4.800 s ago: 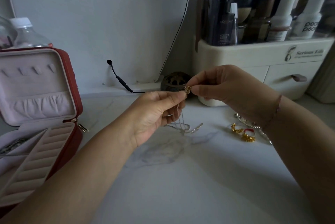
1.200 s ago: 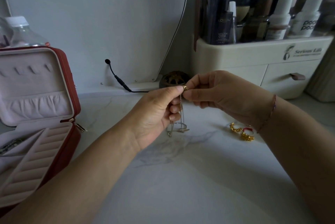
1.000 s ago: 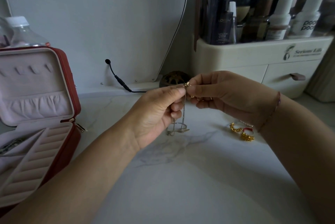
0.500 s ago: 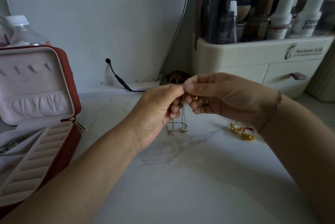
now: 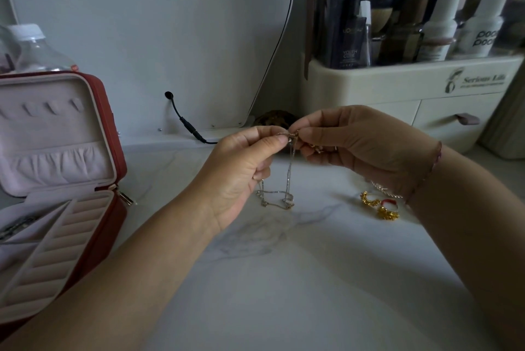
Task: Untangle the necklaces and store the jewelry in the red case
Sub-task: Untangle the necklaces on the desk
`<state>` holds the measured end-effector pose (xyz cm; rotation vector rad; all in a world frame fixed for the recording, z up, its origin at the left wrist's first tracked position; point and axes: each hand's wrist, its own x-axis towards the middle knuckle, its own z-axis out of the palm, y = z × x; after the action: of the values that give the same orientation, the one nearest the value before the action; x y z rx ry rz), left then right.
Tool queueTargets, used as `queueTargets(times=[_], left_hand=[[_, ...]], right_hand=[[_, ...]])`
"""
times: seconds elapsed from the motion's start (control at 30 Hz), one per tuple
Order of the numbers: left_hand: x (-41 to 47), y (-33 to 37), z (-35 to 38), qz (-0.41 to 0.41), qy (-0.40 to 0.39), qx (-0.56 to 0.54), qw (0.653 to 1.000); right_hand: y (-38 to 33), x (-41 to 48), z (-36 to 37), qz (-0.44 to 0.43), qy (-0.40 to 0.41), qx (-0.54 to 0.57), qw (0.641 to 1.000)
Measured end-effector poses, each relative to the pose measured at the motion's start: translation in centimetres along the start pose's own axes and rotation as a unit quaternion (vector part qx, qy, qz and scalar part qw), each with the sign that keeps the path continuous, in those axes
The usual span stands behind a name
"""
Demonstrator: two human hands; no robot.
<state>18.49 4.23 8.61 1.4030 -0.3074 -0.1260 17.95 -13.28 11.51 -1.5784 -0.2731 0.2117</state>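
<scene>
My left hand (image 5: 238, 177) pinches the top of a thin silver chain necklace (image 5: 289, 177) between thumb and forefinger. My right hand (image 5: 366, 149) pinches the same spot from the other side, its fingertips almost touching those of the left. Small gold parts show under its curled fingers; I cannot tell what they are. The chain hangs straight down from the pinch, and its lower loops rest on the white marble worktop (image 5: 284, 279) just below the left hand.

Step in hand, as I judge it: untangling. The snarl appears to sit at the pinch point, and this chain is not yet in the case. The next move calls for small, slack pulls at the snarl rather than tension, since a fine chain is likely to tighten under load.

Near the right wrist lie two gold earrings (image 5: 380, 206) and a pale beaded strand (image 5: 382, 189), partly hidden by the wrist. The open red jewellery case (image 5: 120, 151) stands well apart at the left edge, its padded ring rolls facing up. A cream drawer organiser (image 5: 397, 86) stands behind the hands.
</scene>
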Motion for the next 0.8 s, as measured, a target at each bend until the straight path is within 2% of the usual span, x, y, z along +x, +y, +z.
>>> queueTargets(times=[0.13, 0.37, 0.8], left_hand=[[0.0, 0.0, 0.0, -0.001, 0.0, 0.013, 1.0], [-0.2, 0.1, -0.1, -0.004, 0.008, 0.031, 0.999], [-0.1, 0.4, 0.4, -0.015, 0.032, -0.007, 0.999]], right_hand=[[0.1, 0.2, 0.3, -0.037, 0.041, -0.037, 0.998], [-0.1, 0.1, 0.9, -0.085, 0.058, -0.086, 0.991], [0.0, 0.2, 1.4, -0.073, 0.051, -0.059, 0.994]])
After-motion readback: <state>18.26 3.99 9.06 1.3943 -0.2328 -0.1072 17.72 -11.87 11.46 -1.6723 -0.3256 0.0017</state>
